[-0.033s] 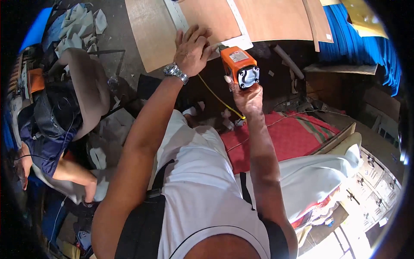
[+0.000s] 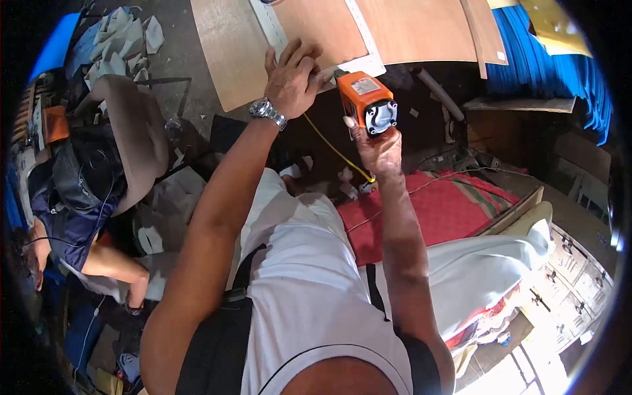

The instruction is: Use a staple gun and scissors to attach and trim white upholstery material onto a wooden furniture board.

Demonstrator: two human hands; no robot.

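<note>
My left hand [image 2: 293,79], with a metal watch on its wrist, lies flat with fingers spread on the edge of a brown plywood sheet [image 2: 322,29], touching a white strip [image 2: 361,66] along that edge. My right hand [image 2: 378,150] grips an orange power tool [image 2: 364,100] from below. The tool's front end sits at the white strip, right beside my left fingers. A yellow cord [image 2: 334,151] runs down from the tool toward my body.
More plywood sheets [image 2: 428,26] lie beyond. At the left sits another person [image 2: 79,210] beside a brown rounded seat [image 2: 138,145]. A red cloth [image 2: 447,204], a white cloth [image 2: 487,263], blue corrugated sheeting [image 2: 546,62] and white scraps [image 2: 118,39] surround me.
</note>
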